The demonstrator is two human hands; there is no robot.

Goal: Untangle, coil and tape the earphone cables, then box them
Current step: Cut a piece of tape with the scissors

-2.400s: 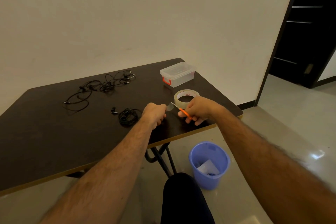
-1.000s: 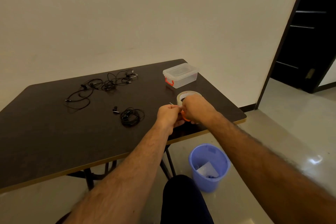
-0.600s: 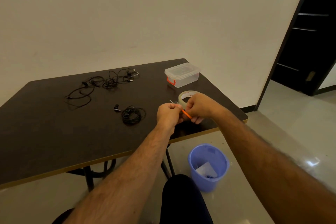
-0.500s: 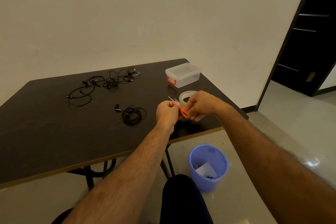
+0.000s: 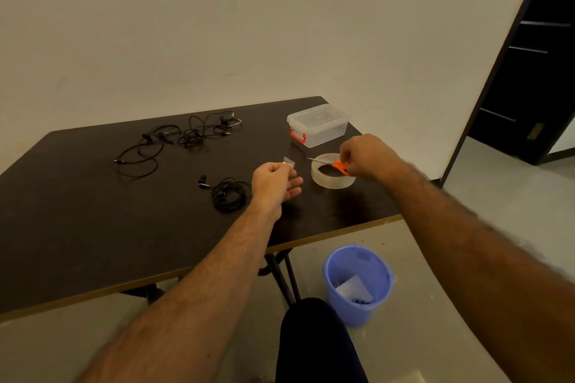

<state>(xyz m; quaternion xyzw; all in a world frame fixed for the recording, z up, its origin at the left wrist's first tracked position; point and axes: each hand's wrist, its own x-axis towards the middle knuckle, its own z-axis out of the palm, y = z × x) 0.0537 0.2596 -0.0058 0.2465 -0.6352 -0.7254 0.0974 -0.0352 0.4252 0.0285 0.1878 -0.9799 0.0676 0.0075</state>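
Now our left hand (image 5: 275, 182) pinches what looks like tape (image 5: 289, 160); the coil (image 5: 230, 193) lies just left; our right hand (image 5: 364, 157) grips scissors (image 5: 329, 163).

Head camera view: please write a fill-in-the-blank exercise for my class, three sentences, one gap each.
1. The left hand pinches a small piece of ____.
2. The right hand holds scissors with ____ handles above the tape roll.
3. The clear box has its lid ____.

Missing words: tape; orange; on
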